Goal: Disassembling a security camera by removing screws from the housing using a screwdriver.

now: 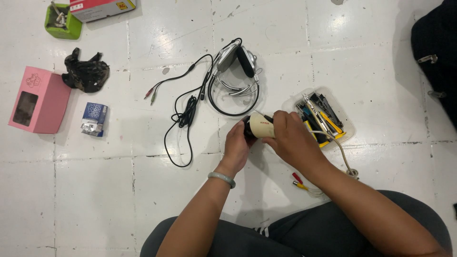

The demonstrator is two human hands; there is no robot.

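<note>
White floor tiles (143, 190) are serving as our workbench: our left hand (238, 145) and right hand (290, 138) are gripping a beige-and-black headset earcup (258, 126), fingers closed to steady it, beside a clear plastic tool tray (349, 124).

bright, even overhead light | soft shadows | floor glare | sharp focus
</note>
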